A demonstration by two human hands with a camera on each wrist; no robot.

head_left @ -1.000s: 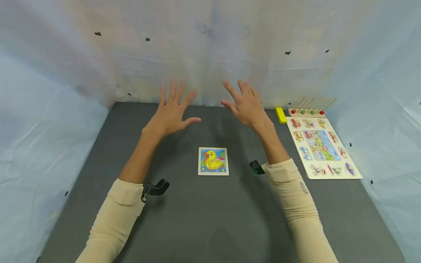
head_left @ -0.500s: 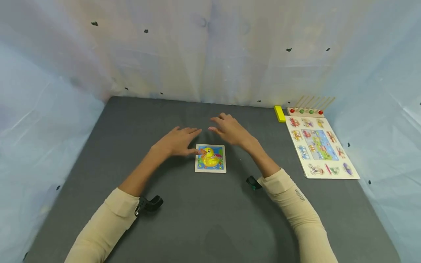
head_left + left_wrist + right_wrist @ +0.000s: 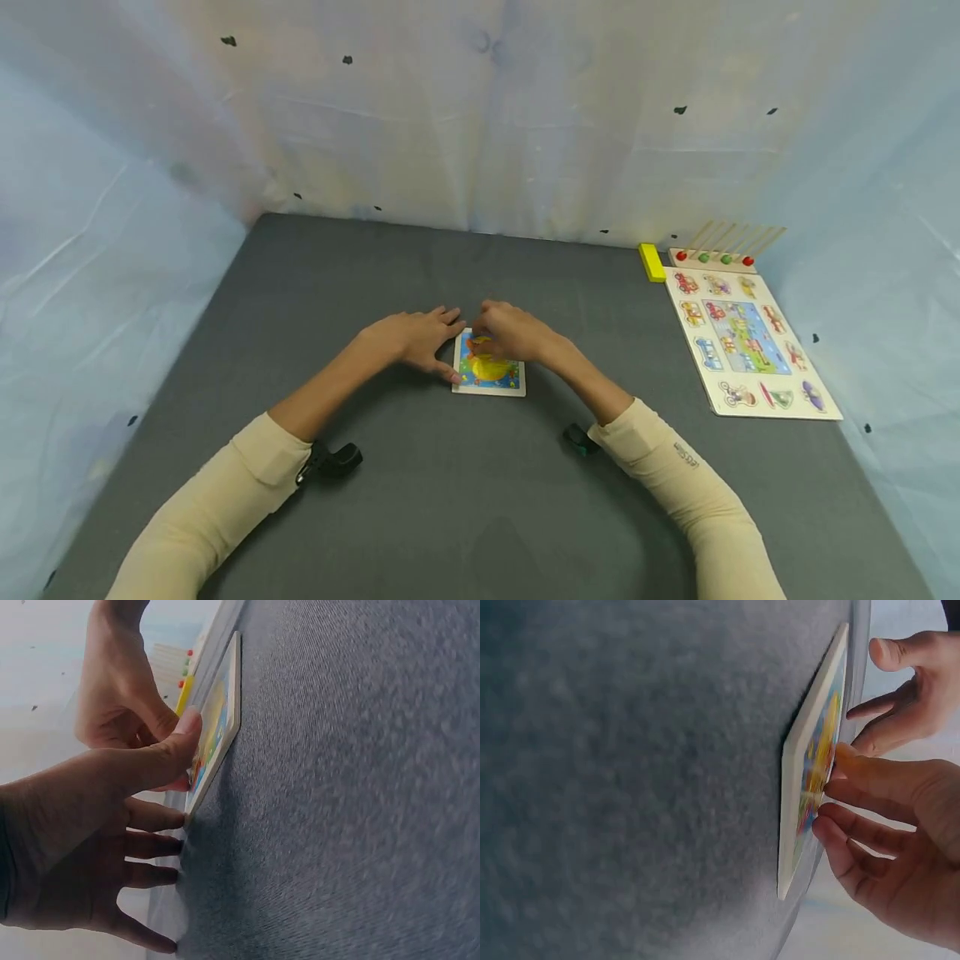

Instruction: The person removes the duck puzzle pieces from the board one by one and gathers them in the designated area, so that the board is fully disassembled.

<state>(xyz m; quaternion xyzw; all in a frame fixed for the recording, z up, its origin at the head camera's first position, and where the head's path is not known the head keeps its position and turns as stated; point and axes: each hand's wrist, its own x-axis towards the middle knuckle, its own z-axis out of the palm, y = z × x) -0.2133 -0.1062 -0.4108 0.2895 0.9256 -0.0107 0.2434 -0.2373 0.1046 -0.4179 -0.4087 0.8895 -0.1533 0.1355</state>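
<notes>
A small square duck puzzle [image 3: 491, 375] with a pale frame lies flat on the dark table. My left hand [image 3: 416, 340] is at its left side with fingers spread. Its thumb reaches over the puzzle's left edge; the other fingertips touch down around the far left corner, as the left wrist view shows. From the far right, my right hand [image 3: 516, 332] reaches over the puzzle with bent fingers. In the right wrist view, the thumb and fingertips of the right hand [image 3: 900, 832] meet the picture's surface [image 3: 821, 750]. Whether they pinch a piece is hidden.
At the right lies a larger picture puzzle board [image 3: 750, 392]. Behind it stand a yellow block [image 3: 652, 262] and a wooden base with thin sticks and red and green beads [image 3: 712, 260]. Pale sheeting [image 3: 450, 125] borders the table's back and sides.
Both hands have come down and toward me, from raised above the table's far part to the duck puzzle. The right hand's fingers have bent onto the picture.
</notes>
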